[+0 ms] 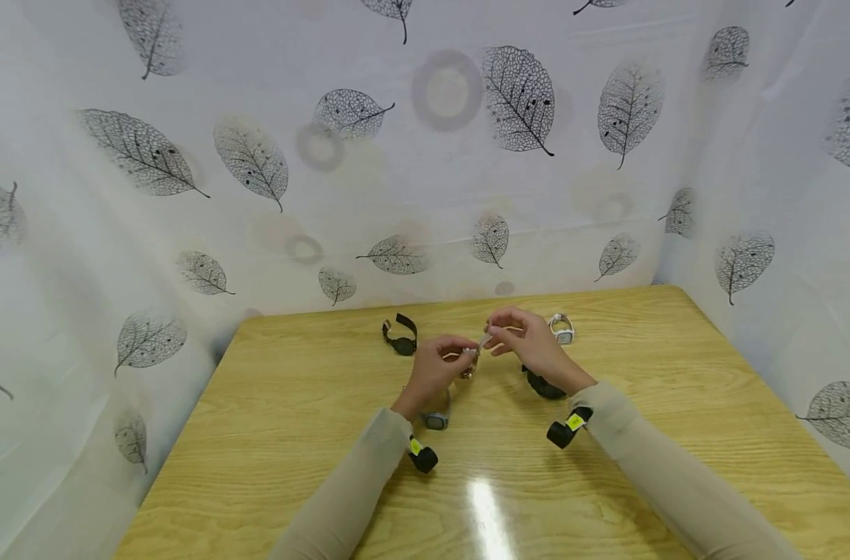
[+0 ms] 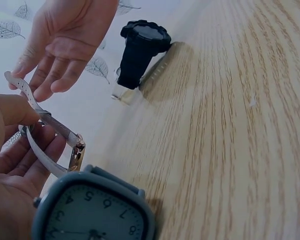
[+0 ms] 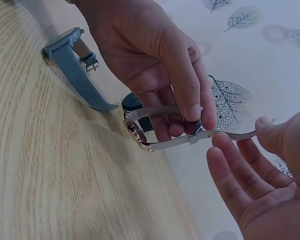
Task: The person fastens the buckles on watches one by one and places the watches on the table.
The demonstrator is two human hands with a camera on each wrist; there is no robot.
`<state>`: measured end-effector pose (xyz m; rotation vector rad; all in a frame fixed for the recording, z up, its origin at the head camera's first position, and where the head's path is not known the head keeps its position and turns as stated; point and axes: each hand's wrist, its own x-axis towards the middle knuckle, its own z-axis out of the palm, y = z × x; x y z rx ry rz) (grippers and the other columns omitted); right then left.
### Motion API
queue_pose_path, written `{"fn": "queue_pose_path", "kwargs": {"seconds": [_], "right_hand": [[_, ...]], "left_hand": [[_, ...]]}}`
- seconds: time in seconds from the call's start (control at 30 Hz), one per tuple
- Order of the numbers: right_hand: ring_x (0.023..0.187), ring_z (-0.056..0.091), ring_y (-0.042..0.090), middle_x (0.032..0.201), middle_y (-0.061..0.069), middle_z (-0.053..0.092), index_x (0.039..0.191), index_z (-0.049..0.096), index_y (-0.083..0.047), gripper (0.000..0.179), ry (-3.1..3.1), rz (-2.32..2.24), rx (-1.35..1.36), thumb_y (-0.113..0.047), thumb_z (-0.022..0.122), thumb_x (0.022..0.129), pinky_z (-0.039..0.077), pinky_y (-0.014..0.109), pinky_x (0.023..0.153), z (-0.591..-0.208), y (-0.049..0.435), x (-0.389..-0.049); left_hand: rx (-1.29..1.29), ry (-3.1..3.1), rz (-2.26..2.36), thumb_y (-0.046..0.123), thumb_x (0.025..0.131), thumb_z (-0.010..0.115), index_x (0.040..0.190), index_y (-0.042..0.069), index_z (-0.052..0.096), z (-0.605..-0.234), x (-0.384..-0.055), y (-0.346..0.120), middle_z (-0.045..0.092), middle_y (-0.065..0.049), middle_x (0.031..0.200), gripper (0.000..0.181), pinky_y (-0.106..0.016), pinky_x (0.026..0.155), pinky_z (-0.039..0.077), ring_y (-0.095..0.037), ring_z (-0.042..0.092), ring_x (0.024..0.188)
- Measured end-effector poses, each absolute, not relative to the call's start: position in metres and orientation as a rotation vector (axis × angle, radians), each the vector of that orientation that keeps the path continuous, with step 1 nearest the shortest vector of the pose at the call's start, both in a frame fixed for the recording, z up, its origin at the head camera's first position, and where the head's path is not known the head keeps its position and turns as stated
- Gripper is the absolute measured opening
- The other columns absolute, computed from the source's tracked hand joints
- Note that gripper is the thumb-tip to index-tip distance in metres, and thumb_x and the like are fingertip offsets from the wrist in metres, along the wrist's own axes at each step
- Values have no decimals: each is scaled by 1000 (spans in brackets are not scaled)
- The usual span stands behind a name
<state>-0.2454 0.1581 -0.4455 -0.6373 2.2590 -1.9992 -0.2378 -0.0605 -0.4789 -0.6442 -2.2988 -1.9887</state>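
A wristwatch with a pale strap and rose-gold case (image 3: 136,131) is held between both hands above the table. My left hand (image 1: 438,364) pinches its strap near the buckle (image 3: 196,131), thumb on top. My right hand (image 1: 529,342) pinches the strap's free end (image 2: 15,80) between thumb and fingers, drawn out past the buckle. The strap forms a loop, and the case hangs at its lower end. Just below my left wrist a grey-blue watch (image 1: 435,421) stands on the table, its square dial large in the left wrist view.
On the wooden table (image 1: 292,451), a black watch (image 1: 404,345) stands at the back left. Another black, chunky watch (image 1: 545,386) is under my right forearm, and a white watch (image 1: 562,330) stands behind the right hand. A leaf-printed white curtain (image 1: 411,187) encloses the back and sides.
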Motion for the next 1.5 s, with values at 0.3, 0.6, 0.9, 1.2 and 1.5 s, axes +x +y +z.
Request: {"fn": "queue_pose_path", "kwargs": {"seconds": [0.3, 0.6, 0.9, 1.2, 1.5], "right_hand": [[97, 72, 36, 119, 23, 64, 124, 61, 0, 25, 2289, -1978, -658, -17, 62, 105, 63, 43, 81, -446, 155, -246], [94, 73, 37, 112, 24, 66, 118, 63, 1, 19, 2305, -1994, -692, -12, 64, 103, 64, 41, 78, -448, 148, -245], [97, 70, 46, 115, 26, 66, 121, 64, -1, 22, 2304, -2007, -678, -15, 64, 104, 64, 40, 77, -451, 148, -245], [92, 71, 38, 117, 24, 69, 127, 68, -5, 27, 2391, -2031, -647, -16, 65, 103, 64, 42, 76, -454, 145, -240], [77, 69, 29, 87, 18, 73, 117, 78, -11, 22, 2629, -2026, -581, -21, 73, 98, 52, 29, 57, -457, 146, -237]], "left_hand": [[-605, -2295, -2037, 7, 96, 73, 111, 1, 77, -476, -237, -62, 74, -14, 112, 16, -29, 83, 62, -30, 72, 102], [-563, -2345, -1963, 13, 96, 75, 115, 9, 77, -474, -238, -63, 76, -6, 108, 20, -27, 88, 59, -15, 70, 96], [-543, -2317, -1998, 14, 94, 77, 118, 6, 75, -477, -239, -64, 75, -7, 109, 26, -30, 88, 60, -18, 71, 97], [-481, -2203, -2103, 10, 91, 81, 122, -4, 71, -480, -244, -64, 75, -16, 111, 35, -30, 82, 62, -23, 74, 100], [-470, -2049, -2179, 10, 86, 85, 114, -6, 71, -475, -241, -67, 76, -17, 108, 36, -32, 83, 62, -23, 74, 99]]}}
